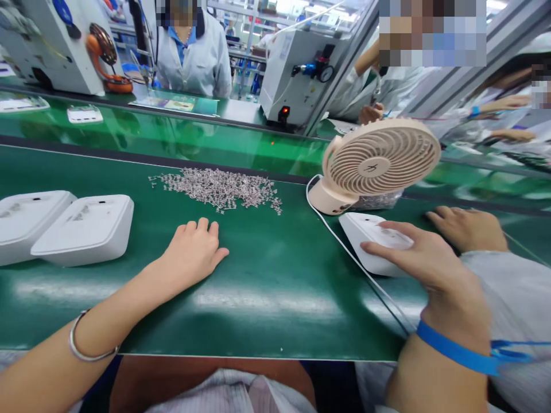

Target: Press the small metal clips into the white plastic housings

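Observation:
My left hand (196, 246) lies palm down on the green work surface (267, 310), thumb apart from the fingers, with nothing in it. Just beyond its fingertips spreads a pile of small clear-and-metal parts (224, 188), too fine to name. At the right, my right hand (424, 258) is on a white plastic housing (370, 252), its thumb and fingers over the top; its far side is hidden by the hand. Two similar housings, one near (92, 226) and one farther left (30, 221), sit side by side to the left of my left hand.
A beige desk fan (379, 163) stands behind the right housing, its white cable (344, 244) running toward the front edge. Another person's hand (469, 226) rests at far right. Beyond is a green conveyor belt (193, 140) with white panels (85, 113); co-workers and machines (297, 74) stand behind.

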A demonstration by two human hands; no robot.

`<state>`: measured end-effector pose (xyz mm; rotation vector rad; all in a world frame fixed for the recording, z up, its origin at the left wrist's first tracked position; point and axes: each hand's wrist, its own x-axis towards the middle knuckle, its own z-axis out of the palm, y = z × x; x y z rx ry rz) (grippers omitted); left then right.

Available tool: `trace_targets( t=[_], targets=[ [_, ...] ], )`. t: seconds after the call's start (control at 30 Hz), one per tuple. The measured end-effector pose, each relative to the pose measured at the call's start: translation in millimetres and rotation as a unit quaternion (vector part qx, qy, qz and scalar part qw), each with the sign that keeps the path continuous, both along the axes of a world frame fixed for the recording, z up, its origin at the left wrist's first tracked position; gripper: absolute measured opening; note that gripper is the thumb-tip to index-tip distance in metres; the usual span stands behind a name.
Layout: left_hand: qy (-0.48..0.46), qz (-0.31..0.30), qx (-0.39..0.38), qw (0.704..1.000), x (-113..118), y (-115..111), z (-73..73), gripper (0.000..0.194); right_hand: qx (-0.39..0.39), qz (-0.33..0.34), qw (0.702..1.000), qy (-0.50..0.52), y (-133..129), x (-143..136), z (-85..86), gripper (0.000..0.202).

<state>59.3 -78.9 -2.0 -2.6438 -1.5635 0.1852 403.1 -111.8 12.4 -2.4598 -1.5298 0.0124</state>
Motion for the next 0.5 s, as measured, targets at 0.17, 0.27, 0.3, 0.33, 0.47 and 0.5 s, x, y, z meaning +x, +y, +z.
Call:
trace_targets(
  t=[0.17,0.27,0.3,0.33,0.47,0.5],
  targets=[
    [-0.174,0.072,0.01,0.982,-2.3,35.9,-17.5,0.033,0.034,0.133,0.978,0.155,-10.2,-34.8,8.7,0.056],
    [-0.207,0.087,0.017,0.974,-1.0,52.8,-27.0,0.027,0.016,0.356,0.925,0.135,-13.1,-66.1,3.3,0.061],
    [-0.214,0.088,0.021,0.973,-0.1,56.7,-28.9,0.024,-0.001,0.408,0.904,0.125,-13.2,-76.5,0.4,0.063],
    [-0.22,0.087,0.024,0.971,0.7,59.7,-30.1,0.022,-0.015,0.448,0.886,0.117,-12.8,-85.8,-2.5,0.066],
    [-0.244,0.062,0.04,0.967,3.6,62.5,-29.6,0.017,0.017,0.487,0.859,0.155,-9.2,-106.0,-12.0,0.069],
    [-0.251,0.052,0.044,0.966,5.0,60.1,-28.4,0.018,0.053,0.472,0.86,0.187,-8.3,-107.5,-13.7,0.065]
  ],
)
